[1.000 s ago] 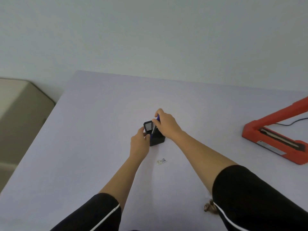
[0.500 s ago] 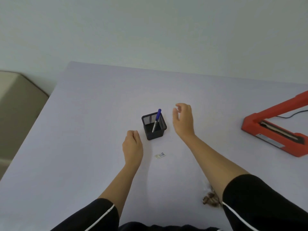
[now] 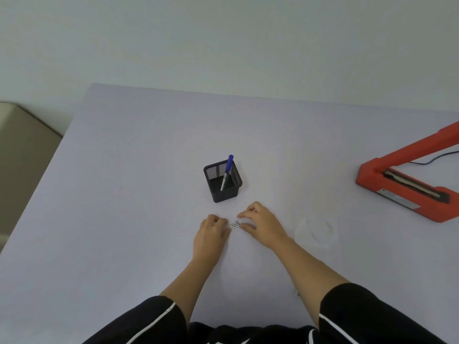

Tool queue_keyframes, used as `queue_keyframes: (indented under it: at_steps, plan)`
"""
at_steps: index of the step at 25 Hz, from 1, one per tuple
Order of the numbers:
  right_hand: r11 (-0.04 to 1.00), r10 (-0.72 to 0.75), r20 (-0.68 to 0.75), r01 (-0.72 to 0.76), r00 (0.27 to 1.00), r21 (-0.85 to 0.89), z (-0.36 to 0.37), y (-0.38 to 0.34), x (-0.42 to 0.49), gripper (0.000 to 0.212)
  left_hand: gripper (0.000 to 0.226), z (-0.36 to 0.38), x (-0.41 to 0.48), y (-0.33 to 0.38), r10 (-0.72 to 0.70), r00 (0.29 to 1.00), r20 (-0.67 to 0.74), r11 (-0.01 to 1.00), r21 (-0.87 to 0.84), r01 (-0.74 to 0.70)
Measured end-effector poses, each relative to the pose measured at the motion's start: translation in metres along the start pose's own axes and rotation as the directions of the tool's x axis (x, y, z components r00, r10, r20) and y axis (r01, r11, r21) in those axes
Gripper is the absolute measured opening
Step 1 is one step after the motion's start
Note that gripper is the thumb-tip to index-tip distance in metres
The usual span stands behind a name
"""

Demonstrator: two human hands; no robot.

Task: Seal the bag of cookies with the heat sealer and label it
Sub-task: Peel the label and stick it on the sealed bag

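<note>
A small white printed label (image 3: 236,224) lies on the pale table (image 3: 129,219) in front of me. My left hand (image 3: 211,233) has its fingers curled and pinches the label's left end. The thumb and forefinger of my right hand (image 3: 264,225) close around its right end. Just beyond the hands stands a black mesh pen holder (image 3: 224,192) with a blue pen (image 3: 228,170) leaning in it. The red heat sealer (image 3: 407,187) sits at the right with its arm raised. The bag of cookies is not visible.
A black cable (image 3: 432,158) runs off behind the sealer. There is a faint pale round patch (image 3: 315,230) on the table right of my right hand; I cannot tell what it is. The table's left edge (image 3: 37,194) drops to a beige floor.
My right hand let go of the blue pen in the holder and my left hand left the holder. Both hands came back toward me and closed on the label.
</note>
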State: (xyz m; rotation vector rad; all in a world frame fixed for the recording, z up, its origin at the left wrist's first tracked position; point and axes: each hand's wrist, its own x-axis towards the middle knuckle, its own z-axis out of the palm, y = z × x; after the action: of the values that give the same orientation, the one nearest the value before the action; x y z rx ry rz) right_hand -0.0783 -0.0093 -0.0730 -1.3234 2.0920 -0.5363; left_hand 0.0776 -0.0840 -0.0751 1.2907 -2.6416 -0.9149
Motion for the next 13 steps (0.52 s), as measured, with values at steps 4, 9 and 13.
queue_keyframes:
  at_steps: [4,9,13]
  plan:
    - [1.0,-0.013,-0.011,0.013,1.0,-0.012,0.002,-0.003,-0.001,0.015,0.015,0.003,0.002,0.003,-0.068,0.998,0.004,0.993,-0.097,0.069]
    - [0.896,0.212,-0.029,-0.183,0.977,0.405,-0.001,-0.022,-0.006,0.003,0.008,-0.015,0.001,0.013,-0.249,0.967,0.058,0.867,-0.431,0.249]
    - [0.674,0.331,0.022,-0.253,0.943,0.694,-0.011,-0.045,-0.021,0.002,0.005,-0.042,-0.007,0.024,-0.279,0.96,0.033,0.752,-0.614,0.24]
